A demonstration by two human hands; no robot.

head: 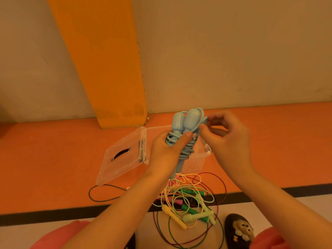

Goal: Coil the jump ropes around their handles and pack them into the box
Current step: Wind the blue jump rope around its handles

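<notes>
Light-blue plastic jump rope: cord coiled round its paired handles, held upright in front of the open clear plastic box | my left hand grips the coil | my right hand pinches a cord loop beside the handle tops | loose coloured ropes tangled on the floor below.

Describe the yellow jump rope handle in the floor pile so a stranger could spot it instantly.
Find the clear plastic box open on the orange floor; just nearer the person lies a tangled pile of jump ropes. On its near left edge is the slim pale yellow handle, the only yellow one visible beside dark green handles and mint green handles.
</notes>
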